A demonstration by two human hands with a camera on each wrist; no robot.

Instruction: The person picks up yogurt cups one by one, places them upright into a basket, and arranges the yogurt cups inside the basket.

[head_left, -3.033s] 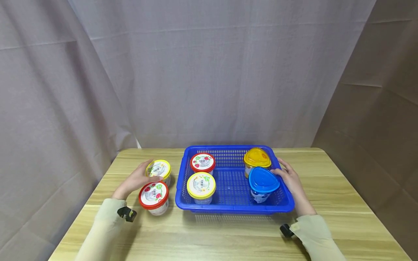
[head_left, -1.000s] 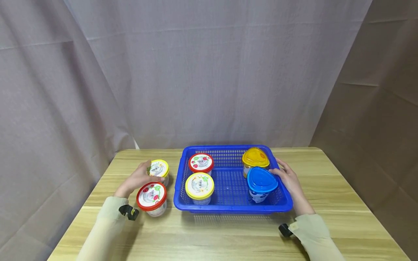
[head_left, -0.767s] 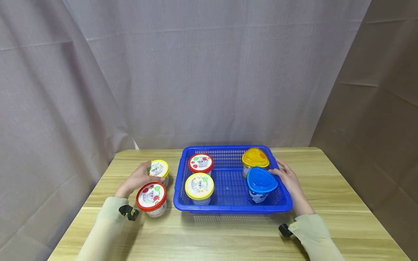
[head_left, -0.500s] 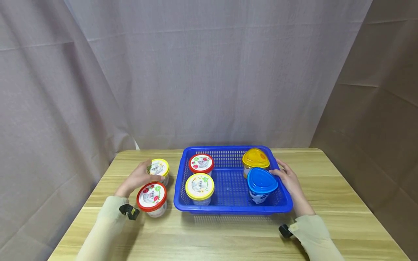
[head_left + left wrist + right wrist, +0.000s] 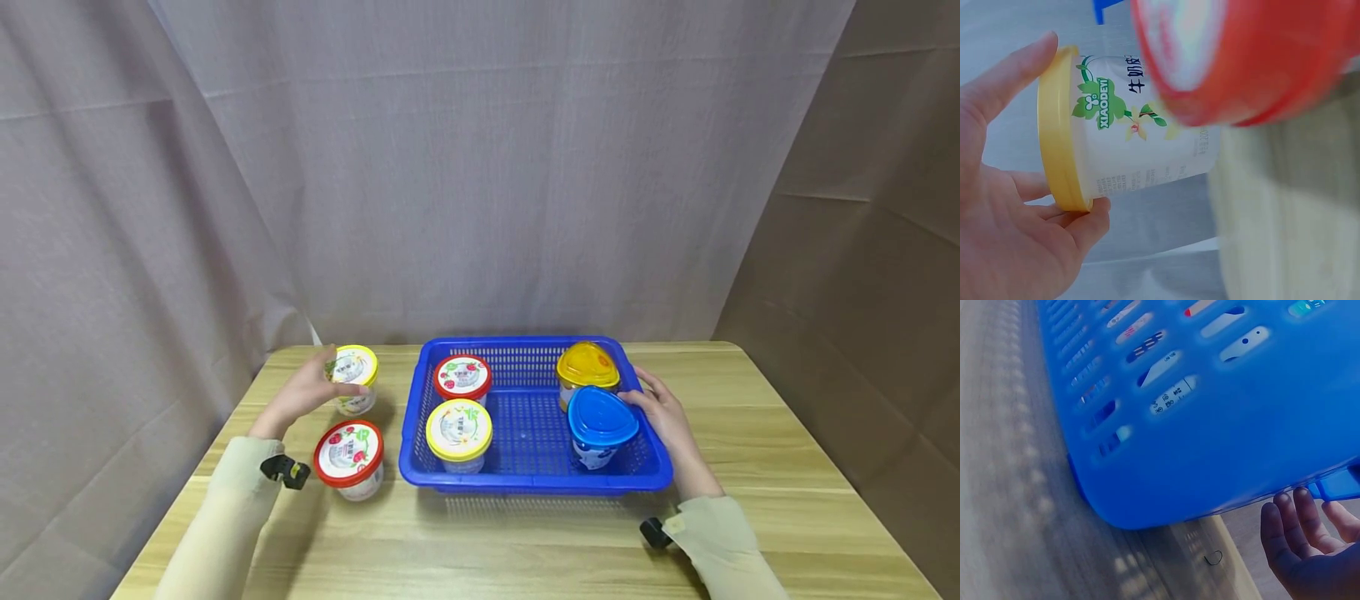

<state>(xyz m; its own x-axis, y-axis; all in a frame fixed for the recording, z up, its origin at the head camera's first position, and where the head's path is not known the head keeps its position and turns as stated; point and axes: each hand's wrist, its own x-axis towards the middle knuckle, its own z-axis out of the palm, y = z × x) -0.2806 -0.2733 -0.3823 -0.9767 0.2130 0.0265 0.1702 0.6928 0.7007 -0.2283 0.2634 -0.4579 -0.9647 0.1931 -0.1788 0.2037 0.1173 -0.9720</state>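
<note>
At the left of the table, my left hand [image 5: 303,392] grips a yellow-lidded tub [image 5: 354,400] by its lid, thumb on one side and fingers on the other. Its printed white wall [image 5: 1147,144] faces the left wrist camera; whether its base touches the table I cannot tell. Nearer me stands a red-lidded tub [image 5: 349,454], apart from the hand. My right hand [image 5: 670,421] holds the right rim of a blue plastic basket [image 5: 525,481], its fingertips [image 5: 1282,500] under the rim.
Inside the basket, another red-lidded tub [image 5: 462,377] and another yellow-lidded tub [image 5: 459,429] stand on the left. On its right are a container with a yellow three-sided lid [image 5: 588,365] and one with a blue three-sided lid [image 5: 602,416]. A grey curtain [image 5: 480,167] hangs behind the table [image 5: 480,550].
My left hand has moved the yellow-lidded tub away from me and slightly left, widening its gap from the red-lidded tub. The right hand and the basket have stayed put.
</note>
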